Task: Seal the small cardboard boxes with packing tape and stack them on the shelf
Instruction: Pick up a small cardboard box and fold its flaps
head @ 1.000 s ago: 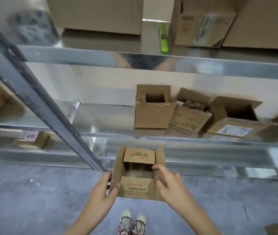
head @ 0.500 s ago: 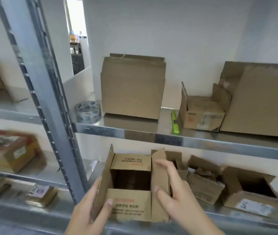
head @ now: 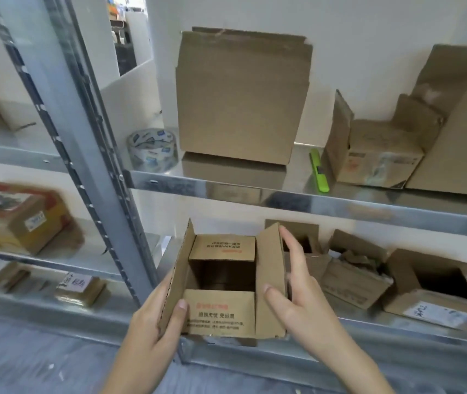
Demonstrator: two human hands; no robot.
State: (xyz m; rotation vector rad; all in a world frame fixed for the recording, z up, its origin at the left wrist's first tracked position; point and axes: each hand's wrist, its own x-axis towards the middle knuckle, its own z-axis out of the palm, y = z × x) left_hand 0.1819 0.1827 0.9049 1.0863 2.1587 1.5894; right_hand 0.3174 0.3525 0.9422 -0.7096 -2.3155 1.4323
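open carton held in front of the metal shelving

the small brown cardboard box with red and dark print [head: 221,311] is held in the air in front of the steel shelf unit [head: 283,199], level with its lower shelf. all four top flaps are open: the left and right flaps stand upright, the near and far flaps lean outward, and the inside looks dark.

the left hand [head: 152,334] grips the box's left side, its thumb lying over the near printed flap and its other fingers hidden behind the left flap. the right hand [head: 297,302] is at the right flap with straight, spread fingers: the thumb rests on the flap's inner face and the index finger reaches up along its outer edge, so it presses rather than clasps.

on the upper shelf a roll of clear packing tape with blue print [head: 152,150] stands at the left end, just beside a tall plain cardboard box [head: 241,100]. further right a lime-green utility knife [head: 319,173] lies near a small open carton with a worn label [head: 374,155].

on the lower shelf, behind and right of the held box, three open cardboard boxes [head: 351,277] sit in a row. in the left bay a yellow and red taped parcel [head: 16,217] rests on a shelf.
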